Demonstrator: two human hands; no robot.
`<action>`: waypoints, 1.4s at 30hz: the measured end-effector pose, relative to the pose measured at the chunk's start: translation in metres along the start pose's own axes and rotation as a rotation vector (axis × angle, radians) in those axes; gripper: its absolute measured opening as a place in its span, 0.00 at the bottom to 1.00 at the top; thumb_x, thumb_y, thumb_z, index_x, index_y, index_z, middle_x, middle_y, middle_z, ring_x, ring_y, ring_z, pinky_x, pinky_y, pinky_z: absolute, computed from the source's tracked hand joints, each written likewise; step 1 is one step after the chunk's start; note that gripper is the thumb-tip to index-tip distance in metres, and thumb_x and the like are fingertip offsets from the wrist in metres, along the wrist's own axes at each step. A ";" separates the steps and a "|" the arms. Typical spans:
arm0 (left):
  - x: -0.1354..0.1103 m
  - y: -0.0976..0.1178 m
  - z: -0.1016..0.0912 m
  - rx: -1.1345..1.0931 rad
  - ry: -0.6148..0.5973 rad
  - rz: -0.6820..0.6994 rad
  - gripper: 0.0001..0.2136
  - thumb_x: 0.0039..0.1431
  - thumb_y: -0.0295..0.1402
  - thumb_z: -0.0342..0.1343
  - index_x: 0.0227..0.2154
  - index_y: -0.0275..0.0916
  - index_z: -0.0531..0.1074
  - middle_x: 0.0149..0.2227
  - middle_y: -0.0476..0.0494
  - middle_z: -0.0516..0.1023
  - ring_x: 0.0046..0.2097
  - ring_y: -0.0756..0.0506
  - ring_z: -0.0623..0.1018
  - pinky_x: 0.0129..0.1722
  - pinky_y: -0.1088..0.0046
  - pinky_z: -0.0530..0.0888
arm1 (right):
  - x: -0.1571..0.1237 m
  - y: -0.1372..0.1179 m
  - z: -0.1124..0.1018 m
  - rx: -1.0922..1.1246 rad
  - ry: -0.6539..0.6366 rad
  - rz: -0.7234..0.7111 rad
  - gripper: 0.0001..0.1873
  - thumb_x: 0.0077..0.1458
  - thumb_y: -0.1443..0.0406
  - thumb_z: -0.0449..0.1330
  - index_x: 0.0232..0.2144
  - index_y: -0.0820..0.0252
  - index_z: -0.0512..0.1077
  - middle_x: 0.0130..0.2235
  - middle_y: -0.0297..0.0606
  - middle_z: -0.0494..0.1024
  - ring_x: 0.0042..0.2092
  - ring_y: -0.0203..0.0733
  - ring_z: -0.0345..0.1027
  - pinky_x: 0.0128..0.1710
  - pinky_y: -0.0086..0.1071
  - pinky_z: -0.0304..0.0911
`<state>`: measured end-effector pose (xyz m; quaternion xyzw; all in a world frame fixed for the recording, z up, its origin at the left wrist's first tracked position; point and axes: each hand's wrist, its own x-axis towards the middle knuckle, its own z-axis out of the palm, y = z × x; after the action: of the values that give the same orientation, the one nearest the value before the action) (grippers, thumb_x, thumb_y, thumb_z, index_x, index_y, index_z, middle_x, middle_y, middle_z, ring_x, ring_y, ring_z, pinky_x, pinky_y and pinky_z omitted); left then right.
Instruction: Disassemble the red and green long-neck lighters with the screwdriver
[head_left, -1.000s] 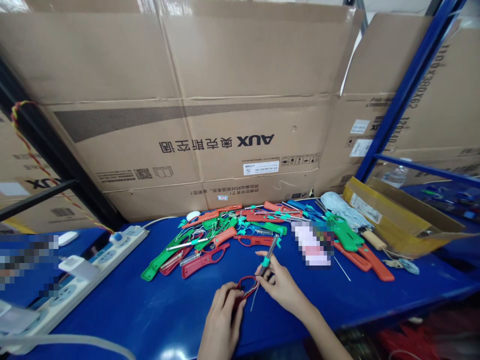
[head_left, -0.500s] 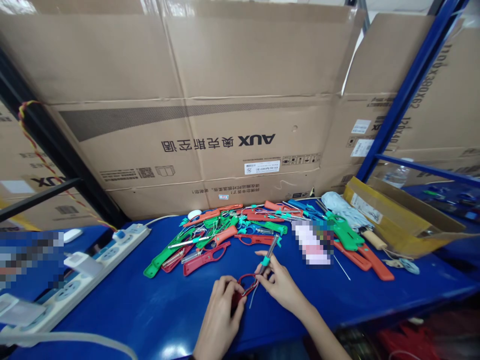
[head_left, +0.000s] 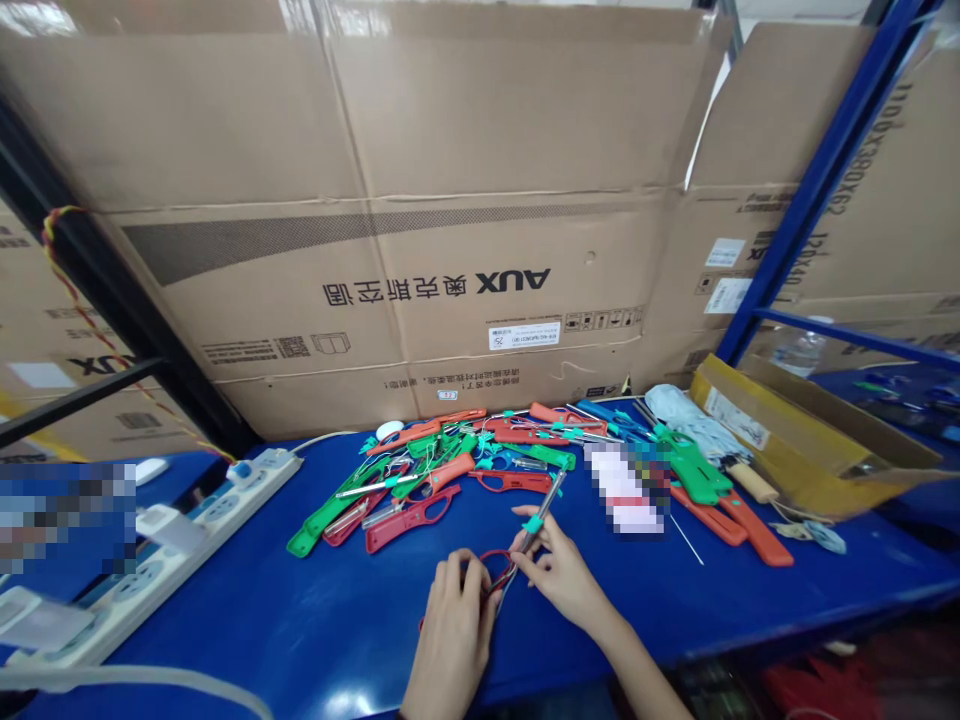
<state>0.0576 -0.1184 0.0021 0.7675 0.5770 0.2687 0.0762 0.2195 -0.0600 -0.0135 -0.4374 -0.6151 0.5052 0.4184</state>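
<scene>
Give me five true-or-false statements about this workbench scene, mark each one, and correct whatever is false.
1. The metal tube with the teal collar is in the grip of the right hand. True.

2. The left hand lies flat on the table, away from everything. False: its fingers are curled around a red handle piece, close to the right hand.

3. A pale blue cloth lies just left of the yellow box in the picture. True.

4. The yellow box is closed on top. False: its top is open.

5. White adapters stand on the power strip at the left of the picture. True.
</scene>
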 end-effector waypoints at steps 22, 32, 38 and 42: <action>-0.018 -0.023 -0.006 0.289 0.080 0.406 0.16 0.66 0.25 0.36 0.44 0.39 0.70 0.46 0.43 0.77 0.47 0.45 0.76 0.39 0.73 0.79 | 0.008 0.002 -0.001 -0.311 0.198 0.052 0.30 0.42 0.64 0.63 0.48 0.58 0.58 0.29 0.28 0.66 0.21 0.32 0.58 0.24 0.28 0.60; -0.013 -0.021 -0.012 0.123 0.093 0.306 0.14 0.67 0.30 0.39 0.44 0.43 0.70 0.43 0.44 0.77 0.44 0.48 0.78 0.37 0.75 0.79 | 0.009 -0.003 -0.014 -0.506 0.159 0.168 0.23 0.43 0.54 0.65 0.35 0.58 0.59 0.18 0.24 0.65 0.23 0.39 0.66 0.24 0.28 0.56; -0.013 -0.022 -0.011 0.144 0.056 0.272 0.14 0.67 0.29 0.39 0.43 0.43 0.69 0.43 0.44 0.76 0.44 0.47 0.77 0.34 0.75 0.79 | -0.003 -0.029 -0.027 -0.694 0.146 0.022 0.09 0.55 0.58 0.56 0.32 0.58 0.66 0.24 0.31 0.68 0.27 0.39 0.66 0.27 0.29 0.57; -0.013 -0.023 -0.010 0.208 0.027 0.298 0.14 0.66 0.26 0.39 0.44 0.42 0.69 0.44 0.43 0.76 0.45 0.46 0.77 0.33 0.75 0.79 | -0.014 -0.042 -0.021 -0.654 -0.064 -0.261 0.07 0.58 0.63 0.54 0.37 0.51 0.73 0.43 0.35 0.73 0.46 0.40 0.66 0.47 0.33 0.59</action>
<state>0.0306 -0.1252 -0.0031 0.8445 0.4826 0.2261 -0.0518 0.2382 -0.0728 0.0298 -0.4498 -0.8080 0.2369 0.2978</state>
